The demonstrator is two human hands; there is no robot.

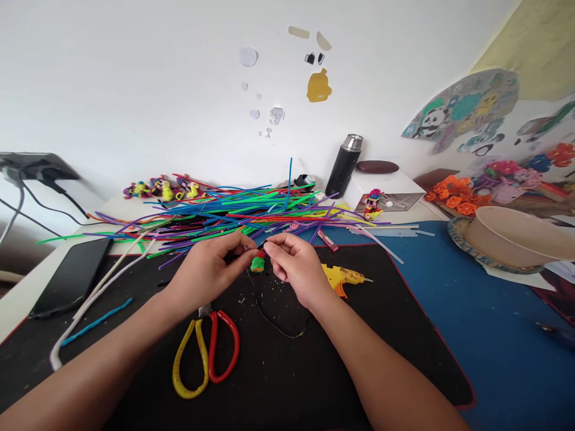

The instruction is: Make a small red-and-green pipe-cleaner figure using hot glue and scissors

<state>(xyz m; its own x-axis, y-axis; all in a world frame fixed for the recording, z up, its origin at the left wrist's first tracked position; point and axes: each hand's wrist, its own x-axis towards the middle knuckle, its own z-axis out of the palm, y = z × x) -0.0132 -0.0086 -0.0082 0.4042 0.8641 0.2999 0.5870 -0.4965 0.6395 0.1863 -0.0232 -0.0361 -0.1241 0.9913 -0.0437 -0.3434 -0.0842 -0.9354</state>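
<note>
My left hand (213, 266) is closed in a pinch around a small coiled pipe-cleaner piece (257, 264), green with an orange end and some red on top. Close beside it, my right hand (294, 263) pinches a short black pipe cleaner (262, 245) at the top of that piece. Fingers partly cover both. Below the left wrist lie scissors (205, 353) with one yellow and one red handle, their blades mostly hidden. A yellow glue gun (344, 276) rests just right of my right hand. Under both hands is a black mat (278, 383).
Behind the hands spreads a pile of coloured pipe cleaners (251, 209). A phone (72, 276) lies left, with a blue pipe cleaner (96, 322) nearby. A black thermos (345, 164), white box (390, 188), small doll (373, 204) and beige bowl (521, 233) stand behind and right.
</note>
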